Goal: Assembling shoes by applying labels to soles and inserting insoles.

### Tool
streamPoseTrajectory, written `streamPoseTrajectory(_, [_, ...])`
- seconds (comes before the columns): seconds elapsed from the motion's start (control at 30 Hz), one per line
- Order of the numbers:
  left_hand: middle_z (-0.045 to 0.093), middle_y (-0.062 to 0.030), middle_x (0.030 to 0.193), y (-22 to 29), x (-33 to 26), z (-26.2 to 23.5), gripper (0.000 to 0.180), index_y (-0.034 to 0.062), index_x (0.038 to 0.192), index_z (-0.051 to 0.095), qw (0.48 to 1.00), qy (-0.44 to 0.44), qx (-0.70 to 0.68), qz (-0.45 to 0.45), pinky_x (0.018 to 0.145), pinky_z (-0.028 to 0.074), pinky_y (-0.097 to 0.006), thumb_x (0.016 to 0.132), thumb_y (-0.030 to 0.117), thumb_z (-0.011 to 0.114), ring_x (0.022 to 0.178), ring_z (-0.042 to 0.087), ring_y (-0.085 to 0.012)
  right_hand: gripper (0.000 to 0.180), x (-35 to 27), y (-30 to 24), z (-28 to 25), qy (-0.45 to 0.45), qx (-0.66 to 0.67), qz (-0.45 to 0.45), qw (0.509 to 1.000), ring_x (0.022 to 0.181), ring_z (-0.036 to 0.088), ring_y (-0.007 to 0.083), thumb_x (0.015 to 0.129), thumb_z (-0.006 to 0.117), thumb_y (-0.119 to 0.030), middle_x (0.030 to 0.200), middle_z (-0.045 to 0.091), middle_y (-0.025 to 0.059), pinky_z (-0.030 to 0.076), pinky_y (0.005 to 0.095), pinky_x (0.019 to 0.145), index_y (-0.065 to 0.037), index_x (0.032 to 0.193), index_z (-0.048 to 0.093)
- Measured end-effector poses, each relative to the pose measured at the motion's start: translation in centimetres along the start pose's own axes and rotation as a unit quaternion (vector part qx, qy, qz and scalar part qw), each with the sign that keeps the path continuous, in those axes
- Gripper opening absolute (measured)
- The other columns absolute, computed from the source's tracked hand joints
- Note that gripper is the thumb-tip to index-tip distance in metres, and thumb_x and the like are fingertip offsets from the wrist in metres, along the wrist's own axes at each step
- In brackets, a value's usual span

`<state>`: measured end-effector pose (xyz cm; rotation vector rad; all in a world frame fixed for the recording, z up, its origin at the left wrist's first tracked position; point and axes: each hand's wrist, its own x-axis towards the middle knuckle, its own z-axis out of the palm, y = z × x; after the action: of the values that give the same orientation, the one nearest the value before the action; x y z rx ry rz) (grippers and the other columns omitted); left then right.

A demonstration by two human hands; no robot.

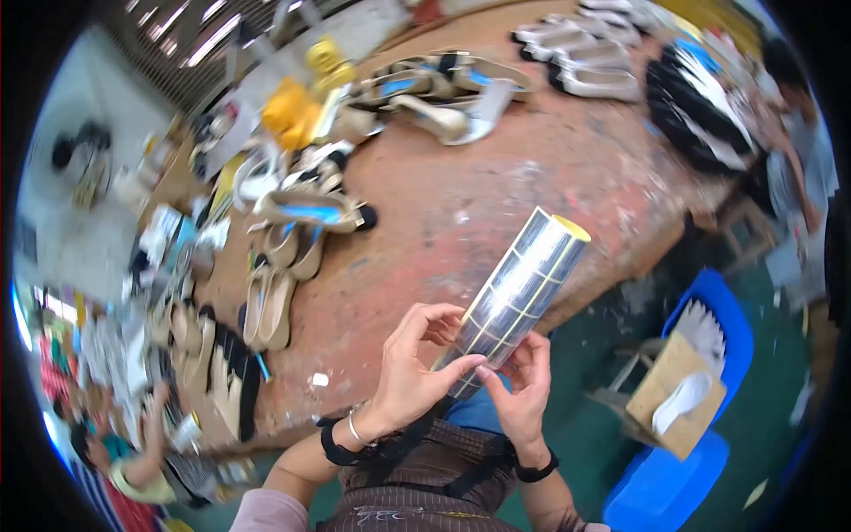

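Head view shows me both hands close to my chest, over the near edge of a worn red-brown table point(461, 222). My left hand point(409, 368) and my right hand point(523, 390) both pinch the low end of a shiny silver sticker roll point(519, 293) — fingers curled, thumbs pressed on it. The roll tilts up and to the right, and its far end has a yellow core. Pale flat shoes point(275, 293) lie on the table to the left, well apart from my hands. A blue chair point(718, 310) stands on the right — cardboard rests on it.
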<state>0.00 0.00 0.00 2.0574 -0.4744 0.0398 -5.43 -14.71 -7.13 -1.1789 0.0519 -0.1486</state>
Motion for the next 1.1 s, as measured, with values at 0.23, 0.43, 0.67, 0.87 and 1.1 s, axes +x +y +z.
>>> streamPoseTrajectory(0.23, [0.070,-0.0067,0.092,-1.8,-9.1,-9.6,0.033,0.0003,0.101,0.067,0.970,0.179,-0.064,-0.152,0.074,0.055,-0.029,0.075,0.007,0.087,0.082,0.068,-0.0137,0.058,-1.7,2.4,10.1,-0.153,0.078,0.084,0.982,0.116,0.060,0.0199,0.084,0.071,0.010,0.126,0.060,0.0126,0.048,0.0349,0.101,-0.002,0.135,0.044])
streamPoseTrajectory(0.43, [0.071,-0.0065,0.094,-2.9,-14.0,-13.1,0.028,0.0000,0.101,0.067,0.941,0.249,-0.144,-0.177,0.077,0.056,-0.028,0.079,0.002,0.083,0.086,0.069,-0.0134,0.059,-0.5,4.7,11.3,-0.265,0.124,0.169,0.941,0.123,0.055,0.0269,0.086,0.076,-0.012,0.132,0.057,0.0114,0.040,0.0436,0.108,0.000,0.137,0.048])
streamPoseTrajectory(0.67, [0.067,-0.0031,0.105,-8.8,-15.7,-16.5,0.023,0.0032,0.112,0.052,0.859,0.192,-0.446,-0.163,0.083,0.051,-0.023,0.096,0.005,0.067,0.094,0.063,-0.0061,0.078,2.2,4.4,17.0,-0.309,0.230,0.218,0.897,0.126,0.055,0.0277,0.085,0.079,-0.024,0.136,0.055,0.0166,0.045,0.0435,0.106,0.005,0.145,0.038])
streamPoseTrajectory(0.87, [0.065,-0.0122,0.120,-12.7,-17.4,-17.5,0.041,0.0017,0.130,0.042,0.845,0.198,-0.439,-0.232,0.095,0.050,-0.029,0.096,0.006,0.065,0.110,0.062,-0.0130,0.029,2.2,6.1,19.1,-0.192,0.092,0.221,0.952,0.088,0.069,0.0134,0.093,0.069,-0.001,0.099,0.073,0.0075,0.055,0.0268,0.079,0.006,0.121,0.064])
streamPoseTrajectory(1.1, [0.038,-0.0220,0.154,-11.4,-19.1,-20.0,0.073,0.0095,0.145,0.048,0.902,0.256,0.347,0.038,0.119,0.016,-0.062,0.081,0.025,0.081,0.150,0.027,-0.0374,0.011,2.0,3.4,22.5,-0.366,-0.442,-0.034,0.818,0.069,0.069,0.0228,0.078,0.080,-0.007,0.079,0.072,0.0114,0.053,0.0329,0.064,-0.002,0.087,0.076])
